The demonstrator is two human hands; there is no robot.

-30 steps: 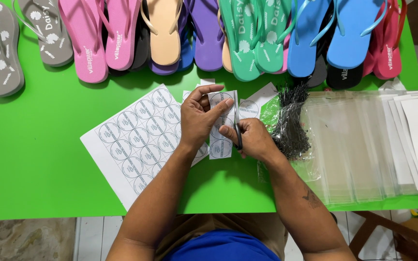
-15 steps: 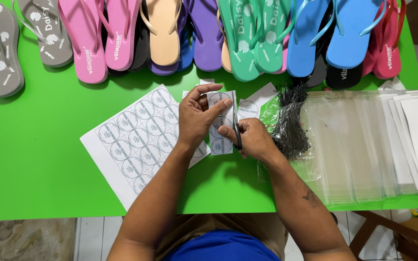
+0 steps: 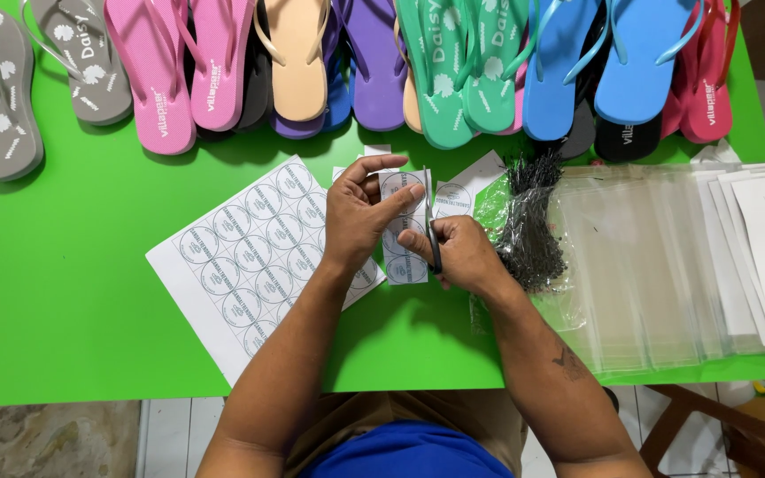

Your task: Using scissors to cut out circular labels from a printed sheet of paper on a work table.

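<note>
Overhead view of label cutting at a green counter (image 3: 64, 292). The left hand (image 3: 360, 217) pinches a narrow strip of round printed labels (image 3: 403, 226) between thumb and forefinger, fingers curled, holding the strip taut just above the counter surface. The right hand (image 3: 462, 252) is closed around a pair of scissors (image 3: 431, 230), whose dark blades stand nearly vertical against the right edge of the strip; how far the blades are parted cannot be told. The strip lies between the two hands, at the centre of the counter.

The step in hand appears to be trimming the strip along its edge or dividing it into single labels. The cut calls for steady tension from the left hand and for blades kept to the white margin between the printed circles, so that no label is clipped.

Beside the left forearm lies a larger sheet of round labels (image 3: 241, 257), uncut in the part that shows. A loose cut label piece (image 3: 462, 190) rests just behind the strip. To the right, a bundle of thin black ties (image 3: 529, 221) sits on a stack of clear plastic bags (image 3: 648, 265) with white header cards. Along the far edge a row of flip-flops (image 3: 382, 62) runs across in grey, pink, tan, purple, green, blue and red.
</note>
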